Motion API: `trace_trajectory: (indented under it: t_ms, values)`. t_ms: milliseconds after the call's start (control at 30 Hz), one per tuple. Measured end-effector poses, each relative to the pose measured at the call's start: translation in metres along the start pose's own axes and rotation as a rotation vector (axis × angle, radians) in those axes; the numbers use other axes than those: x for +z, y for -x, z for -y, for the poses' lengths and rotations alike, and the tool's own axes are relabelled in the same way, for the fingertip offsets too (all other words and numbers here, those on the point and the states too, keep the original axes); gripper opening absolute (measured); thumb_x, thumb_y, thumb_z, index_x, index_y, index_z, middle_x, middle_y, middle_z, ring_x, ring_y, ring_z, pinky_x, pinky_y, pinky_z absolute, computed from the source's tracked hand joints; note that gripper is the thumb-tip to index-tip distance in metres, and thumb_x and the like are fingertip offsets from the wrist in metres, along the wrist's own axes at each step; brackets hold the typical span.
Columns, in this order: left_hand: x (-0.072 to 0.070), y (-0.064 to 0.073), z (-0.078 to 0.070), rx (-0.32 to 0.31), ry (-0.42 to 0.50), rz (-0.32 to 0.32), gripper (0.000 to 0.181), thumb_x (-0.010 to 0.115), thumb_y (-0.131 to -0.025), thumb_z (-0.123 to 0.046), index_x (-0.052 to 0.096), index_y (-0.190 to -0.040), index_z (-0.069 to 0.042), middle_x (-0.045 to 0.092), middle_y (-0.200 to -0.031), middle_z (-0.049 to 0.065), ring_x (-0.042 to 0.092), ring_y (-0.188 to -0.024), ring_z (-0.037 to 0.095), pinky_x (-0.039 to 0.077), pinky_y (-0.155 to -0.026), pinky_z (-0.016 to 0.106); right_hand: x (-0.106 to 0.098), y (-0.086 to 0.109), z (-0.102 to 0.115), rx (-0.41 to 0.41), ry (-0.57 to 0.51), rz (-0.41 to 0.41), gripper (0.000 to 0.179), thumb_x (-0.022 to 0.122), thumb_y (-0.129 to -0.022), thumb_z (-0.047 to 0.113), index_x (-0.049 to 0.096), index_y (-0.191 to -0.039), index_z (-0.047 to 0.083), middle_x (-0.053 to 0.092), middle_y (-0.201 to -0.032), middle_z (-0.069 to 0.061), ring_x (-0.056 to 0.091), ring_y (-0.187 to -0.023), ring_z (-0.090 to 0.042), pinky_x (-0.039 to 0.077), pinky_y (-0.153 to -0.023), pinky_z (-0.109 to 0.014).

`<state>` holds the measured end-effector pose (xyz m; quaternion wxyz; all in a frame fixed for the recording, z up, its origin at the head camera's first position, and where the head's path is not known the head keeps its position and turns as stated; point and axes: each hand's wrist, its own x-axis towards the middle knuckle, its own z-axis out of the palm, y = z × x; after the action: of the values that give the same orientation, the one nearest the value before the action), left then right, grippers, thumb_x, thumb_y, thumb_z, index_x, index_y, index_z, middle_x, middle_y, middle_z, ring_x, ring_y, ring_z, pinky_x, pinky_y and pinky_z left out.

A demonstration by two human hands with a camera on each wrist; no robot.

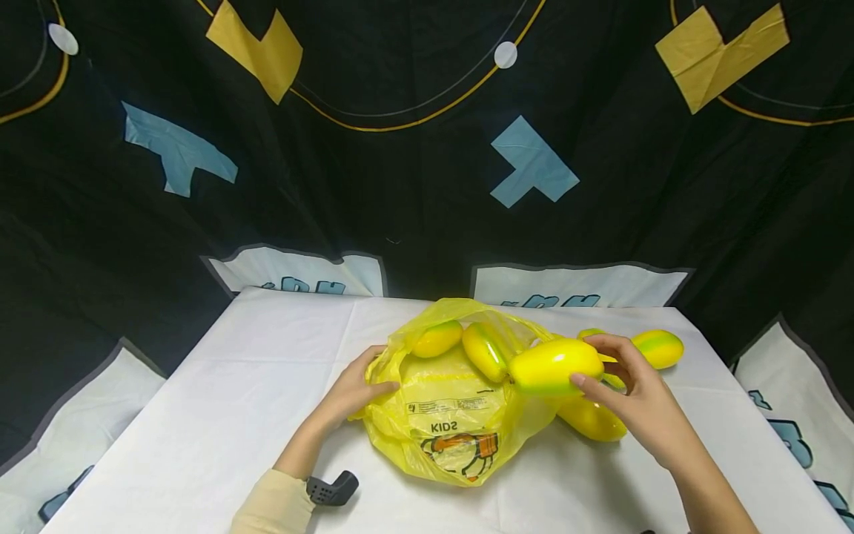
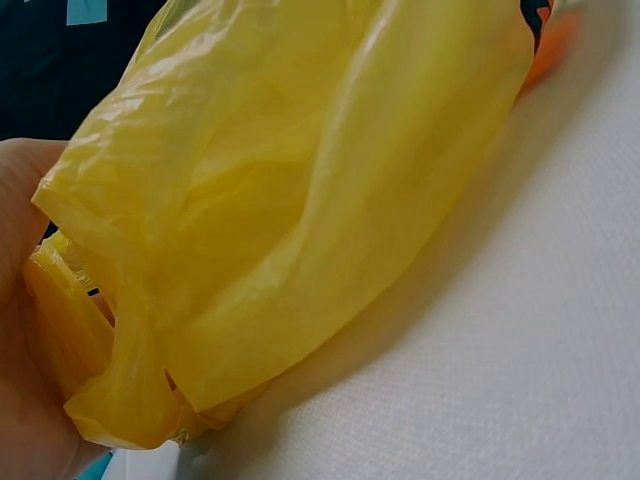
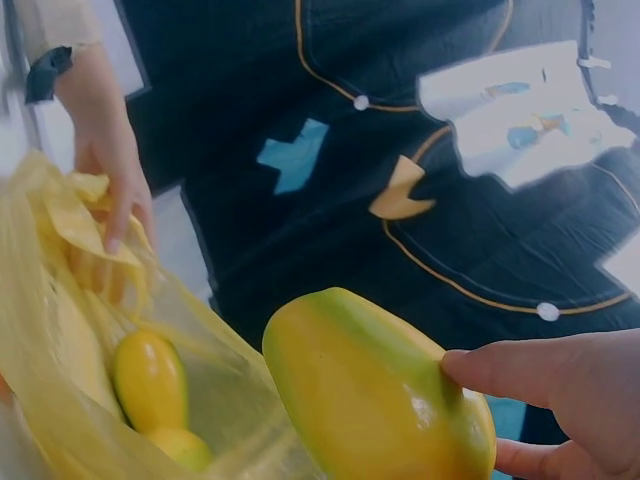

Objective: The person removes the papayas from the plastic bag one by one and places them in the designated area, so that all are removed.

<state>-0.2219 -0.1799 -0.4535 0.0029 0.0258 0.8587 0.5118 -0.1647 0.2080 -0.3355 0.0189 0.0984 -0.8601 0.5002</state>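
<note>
A yellow plastic bag (image 1: 450, 415) with a printed "KIDS" picture lies with its mouth wide. My left hand (image 1: 356, 386) grips its left rim, thumb inside the mouth; in the left wrist view the bag film bunches beside the palm. Inside are a glossy yellow fruit (image 1: 437, 339) and a second, yellow-green fruit (image 1: 485, 351). At the bag's right rim, my right hand (image 1: 630, 378) pinches a yellow-green papaya-shaped fruit (image 1: 555, 366) between thumb and fingers. In the right wrist view this fruit (image 3: 375, 390) overlaps the bag's edge.
Behind and below my right hand lie several more such fruits, one fruit (image 1: 657, 348) toward the back right and another fruit (image 1: 592, 419) against the bag. The white-covered table (image 1: 220, 415) meets a dark curtain (image 1: 400, 193) at the back.
</note>
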Motion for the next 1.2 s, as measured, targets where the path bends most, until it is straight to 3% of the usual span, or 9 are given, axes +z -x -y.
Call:
trace_trajectory:
  t_ms: [333,633,867,1100,1200]
  values:
    - [0.001,0.0,-0.001,0.002,0.002,0.0,0.06,0.076,-0.078,-0.015,0.052,-0.134,-0.018,0.055,-0.133,0.006,0.052,-0.115,0.028,0.04,-0.1,0.05,-0.018,-0.001,-0.012,-0.043,-0.003,-0.052,0.058,0.066,-0.092,0.03,0.04,-0.138,0.005,0.039,-0.137,-0.012,0.048,-0.115,-0.031,0.056,-0.074,-0.027]
    - [0.001,0.001,-0.002,-0.006,-0.004,0.0,0.061,0.076,-0.078,-0.015,0.052,-0.134,-0.018,0.055,-0.133,0.007,0.052,-0.114,0.027,0.04,-0.099,0.05,-0.033,-0.004,-0.024,-0.037,0.037,-0.105,0.063,0.065,-0.093,0.03,0.035,-0.141,0.002,0.039,-0.136,-0.016,0.052,-0.104,-0.012,0.056,-0.072,-0.025]
    - [0.0,0.001,-0.002,-0.008,-0.016,0.002,0.061,0.076,-0.078,-0.015,0.052,-0.134,-0.017,0.055,-0.133,0.007,0.053,-0.114,0.027,0.041,-0.098,0.05,-0.045,-0.009,-0.037,0.024,0.038,-0.115,0.071,0.063,-0.093,0.036,0.028,-0.147,0.005,0.036,-0.14,-0.025,0.054,-0.093,0.002,0.055,-0.073,-0.025]
    - [0.0,0.001,-0.002,-0.01,-0.016,0.001,0.061,0.075,-0.078,-0.015,0.051,-0.135,-0.017,0.054,-0.134,0.008,0.052,-0.116,0.029,0.039,-0.1,0.051,-0.054,-0.016,-0.052,0.059,0.059,-0.106,0.071,0.061,-0.093,0.04,0.032,-0.148,0.006,0.033,-0.142,-0.028,0.055,-0.089,0.002,0.054,-0.073,-0.023]
    - [0.0,0.001,-0.002,-0.011,-0.015,0.001,0.061,0.076,-0.079,-0.015,0.051,-0.135,-0.016,0.054,-0.134,0.008,0.052,-0.115,0.028,0.04,-0.1,0.051,-0.058,-0.019,-0.059,0.096,0.078,-0.096,0.072,0.06,-0.093,0.043,0.033,-0.147,0.004,0.031,-0.142,-0.03,0.057,-0.095,-0.01,0.054,-0.073,-0.023]
